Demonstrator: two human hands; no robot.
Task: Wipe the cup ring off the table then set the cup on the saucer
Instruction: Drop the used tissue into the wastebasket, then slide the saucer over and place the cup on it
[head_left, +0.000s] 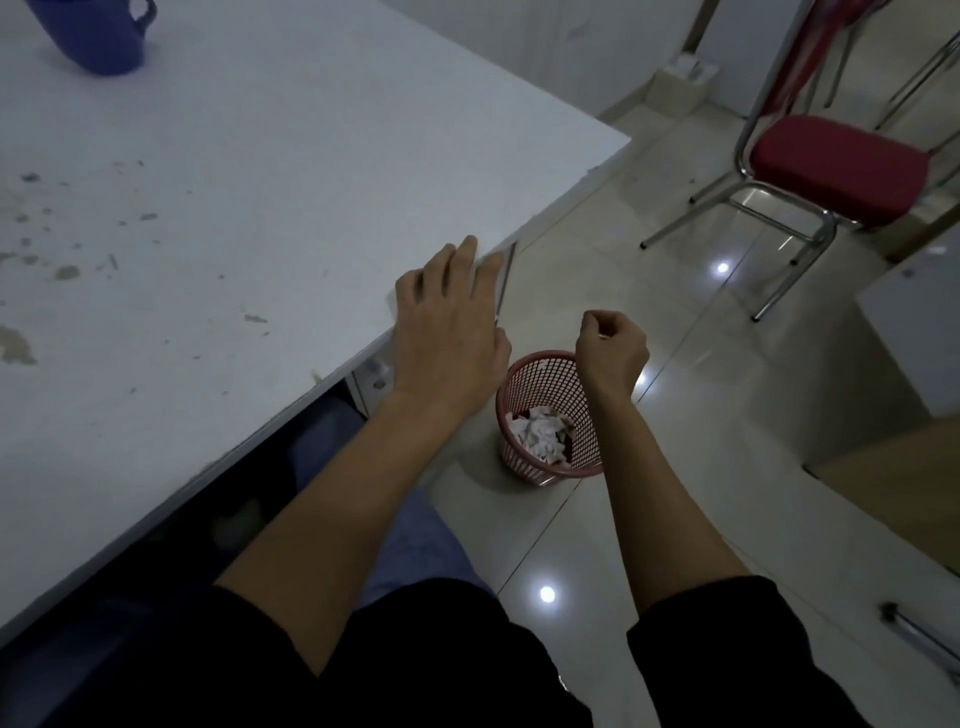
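A blue cup (101, 36) with a handle stands at the far left of the white table (291, 156), partly cut off by the frame's top edge. My left hand (449, 322) lies flat, palm down, on the table's right edge, fingers apart, holding nothing. My right hand (613, 348) hovers off the table above a pink mesh wastebasket (545, 415), fingers curled shut with nothing visible in them. Crumpled white tissue (540, 434) lies in the basket. No saucer is in view.
Grey-brown chipped spots (67, 273) mark the tabletop at the left. A red-seated chair with chrome legs (836, 166) stands on the glossy tile floor at the right. A pale cabinet (914, 332) sits at the far right.
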